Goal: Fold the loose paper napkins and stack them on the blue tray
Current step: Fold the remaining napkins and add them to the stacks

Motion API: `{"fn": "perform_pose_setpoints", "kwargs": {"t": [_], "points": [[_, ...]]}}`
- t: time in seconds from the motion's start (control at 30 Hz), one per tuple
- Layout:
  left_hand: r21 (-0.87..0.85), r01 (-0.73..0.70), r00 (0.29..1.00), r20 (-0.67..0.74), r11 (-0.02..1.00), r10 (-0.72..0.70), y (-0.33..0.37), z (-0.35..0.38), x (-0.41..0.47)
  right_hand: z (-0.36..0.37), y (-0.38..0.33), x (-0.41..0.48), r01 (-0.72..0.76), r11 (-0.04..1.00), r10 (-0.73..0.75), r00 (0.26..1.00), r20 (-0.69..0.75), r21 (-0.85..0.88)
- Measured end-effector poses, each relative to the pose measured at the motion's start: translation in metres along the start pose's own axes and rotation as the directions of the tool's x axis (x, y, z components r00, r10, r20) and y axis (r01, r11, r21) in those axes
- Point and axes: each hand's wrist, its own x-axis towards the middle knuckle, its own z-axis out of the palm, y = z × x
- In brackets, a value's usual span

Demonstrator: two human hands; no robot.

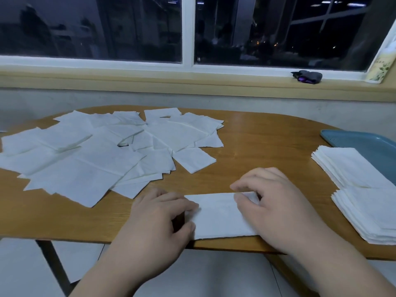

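Napkins [96, 151] mostly still lie loose on the far left of the table [257, 142], two folded stacks [347, 166] sit at the tray [368, 142] on the right, and one half-folded napkin [218, 217] lies at the near edge, its ends pinched by the left hand [156, 217] and right hand [276, 202].

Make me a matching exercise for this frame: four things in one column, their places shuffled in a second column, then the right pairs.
Things
1. loose napkins
2. folded napkin stacks
3. half-folded napkin
4. dark bundle

Places
A. on the windowsill
B. pinched by the left hand and right hand at the near edge of the table
C. scattered over the table's left half
D. on the right, by the blue tray

Pairs: 1-C, 2-D, 3-B, 4-A
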Motion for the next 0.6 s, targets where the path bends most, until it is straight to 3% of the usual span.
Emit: {"fn": "perform_pose_setpoints", "kwargs": {"t": [0.3,0.6], "points": [[-0.117,0.038,0.999,0.038,0.992,-0.034,-0.017,-0.018,-0.001,0.042,-0.034,0.107,-0.056,0.987,0.098,0.951,0.294,-0.148],[-0.195,0.081,0.991,-0.090,0.977,-0.100,-0.021,-0.021,0.001,0.059,-0.033,0.113,0.043,0.927,0.052,0.969,0.242,-0.373]]}}
